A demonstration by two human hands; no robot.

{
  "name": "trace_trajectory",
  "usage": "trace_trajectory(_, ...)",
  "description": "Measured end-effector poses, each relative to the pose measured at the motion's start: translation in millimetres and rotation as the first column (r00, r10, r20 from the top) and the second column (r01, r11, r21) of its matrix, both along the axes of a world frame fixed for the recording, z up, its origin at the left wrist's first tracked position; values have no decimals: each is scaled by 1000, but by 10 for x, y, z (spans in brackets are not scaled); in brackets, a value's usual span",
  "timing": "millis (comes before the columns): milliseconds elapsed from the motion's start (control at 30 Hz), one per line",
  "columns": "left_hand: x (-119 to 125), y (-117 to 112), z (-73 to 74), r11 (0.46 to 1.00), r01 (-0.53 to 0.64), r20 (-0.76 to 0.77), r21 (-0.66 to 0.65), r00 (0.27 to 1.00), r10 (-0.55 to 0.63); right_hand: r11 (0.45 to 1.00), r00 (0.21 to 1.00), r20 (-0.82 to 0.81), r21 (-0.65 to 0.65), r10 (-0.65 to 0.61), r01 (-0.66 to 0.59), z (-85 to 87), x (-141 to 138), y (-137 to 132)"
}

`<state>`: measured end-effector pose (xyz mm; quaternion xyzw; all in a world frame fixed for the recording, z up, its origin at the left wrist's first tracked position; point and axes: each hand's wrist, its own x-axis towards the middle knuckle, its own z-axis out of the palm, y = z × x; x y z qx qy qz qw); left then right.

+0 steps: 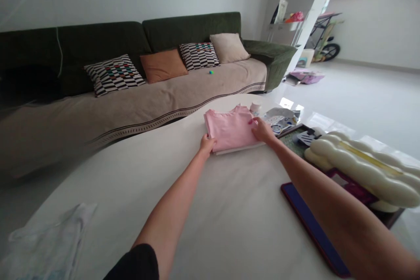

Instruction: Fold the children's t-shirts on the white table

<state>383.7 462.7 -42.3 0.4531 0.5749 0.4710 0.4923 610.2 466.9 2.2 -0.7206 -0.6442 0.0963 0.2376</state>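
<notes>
A folded pink shirt point(231, 130) lies on the white table point(157, 183), on top of a white folded cloth whose edge point(241, 149) peeks out underneath. My left hand point(206, 143) grips the shirt's near left corner, thumb on top and the other fingers hidden. On the right side, my right hand point(261, 130) holds the shirt's edge, with fingertips resting on the pink fabric. Both arms reach forward across the table. Another white garment point(49, 243) with faint print lies at the table's near left.
Right of the shirt are a small white jar point(255, 107), a plastic package point(280, 118), a tray point(292, 133) bearing a cream wavy-shaped box point(361, 162), and a blue tablet-like board point(311, 223). A green sofa point(193, 24) with cushions stands beyond the table.
</notes>
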Motion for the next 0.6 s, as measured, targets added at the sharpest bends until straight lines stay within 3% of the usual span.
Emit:
trace_trajectory(67,-27,-39,-132,999,-43,-35,-12,998,43,1000,999,43,10,6,-6,-108,-31,-9)
trace_trajectory(133,-59,-98,-164,998,-64,-64,-6,996,64,1000,993,116,20,10,-13,-104,-60,-59)
trace_trajectory(267,-66,-203,-82,1000,-14,-93,9,996,15,1000,960,278,-18,20,-15,83,-199,-202)
trace_trajectory(400,-92,-396,19,999,4,-109,-33,994,-8,982,910,394,84,125,-171,145,-527,-232)
trace_trajectory(500,-302,-765,90,999,39,-111,-28,993,-41,979,919,348,17,187,-205,-27,-720,-148)
trace_trajectory(600,-786,-1373,177,997,74,-121,-11,990,-75,982,948,263,-106,181,-158,-252,-737,-48)
